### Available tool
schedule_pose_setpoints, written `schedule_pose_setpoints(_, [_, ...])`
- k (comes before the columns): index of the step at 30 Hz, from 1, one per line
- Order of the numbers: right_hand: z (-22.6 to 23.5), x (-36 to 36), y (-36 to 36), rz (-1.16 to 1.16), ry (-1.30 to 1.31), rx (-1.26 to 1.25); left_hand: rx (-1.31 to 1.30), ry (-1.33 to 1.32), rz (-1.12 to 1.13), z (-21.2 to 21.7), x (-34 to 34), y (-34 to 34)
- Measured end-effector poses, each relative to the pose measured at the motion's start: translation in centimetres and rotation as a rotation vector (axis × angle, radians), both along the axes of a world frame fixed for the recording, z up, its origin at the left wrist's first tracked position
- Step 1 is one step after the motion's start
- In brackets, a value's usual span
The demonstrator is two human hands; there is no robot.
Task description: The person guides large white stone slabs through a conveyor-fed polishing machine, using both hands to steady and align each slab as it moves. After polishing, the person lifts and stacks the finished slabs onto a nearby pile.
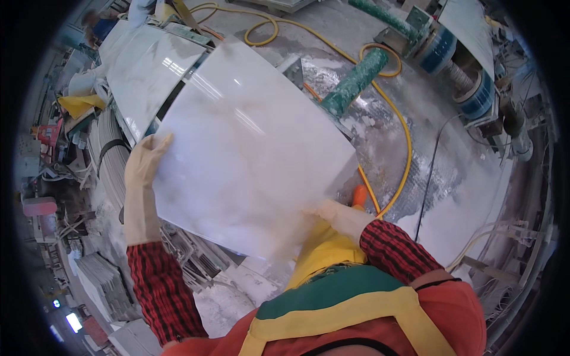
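Grasping the left edge of the glossy white slab (255, 142), the left gloved hand (146, 155) sits higher in the frame than the right gloved hand (337, 216), which meets the lower-right edge, its finger closure too blurred to tell. Between them the slab spreads up through the centre, its long axis unclear under the fisheye bend; the left hand is nearer the second white panel (151, 62) at upper left, the right nearer the green cylinder (356, 83) at upper right.
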State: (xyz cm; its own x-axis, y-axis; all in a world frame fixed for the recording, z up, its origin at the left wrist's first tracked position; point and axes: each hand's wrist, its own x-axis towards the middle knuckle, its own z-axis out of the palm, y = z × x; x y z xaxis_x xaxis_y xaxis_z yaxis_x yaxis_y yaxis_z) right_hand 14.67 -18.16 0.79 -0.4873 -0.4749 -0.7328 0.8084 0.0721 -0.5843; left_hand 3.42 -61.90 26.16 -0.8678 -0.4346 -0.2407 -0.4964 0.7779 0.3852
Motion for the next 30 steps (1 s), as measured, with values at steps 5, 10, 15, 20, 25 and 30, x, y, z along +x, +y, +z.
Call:
schedule_pose_setpoints(5, [-1.3, -0.6, 0.9, 0.085, -0.031, -0.22, -0.162, 0.223, 0.225, 6.4, 8.5, 10.0])
schedule_pose_setpoints(10, [5.5, -1.9, 8.0, 0.584, 0.338, -0.178, -0.152, 0.343, 0.232, 8.6, 15.1, 17.8])
schedule_pose_setpoints(15, [1.8, -0.7, 18.4, 0.24, 0.676, -0.264, 0.073, 0.555, 0.081, 7.0, 15.9, 24.0])
schedule_pose_setpoints(20, [1.4, -6.2, 32.1, 0.26, 1.395, -0.031, 0.387, 0.691, -0.041, 2.2, 8.6, 30.6])
schedule_pose_setpoints(25, [9.9, -9.5, 44.8, -0.079, 0.974, 0.197, 0.561, 0.657, -0.015, -2.5, -1.9, 39.5])
schedule_pose_setpoints(30, [14.6, -12.2, 54.4, -0.712, 0.515, 0.3, 0.847, 0.546, -0.059, -6.7, -10.9, 49.9])
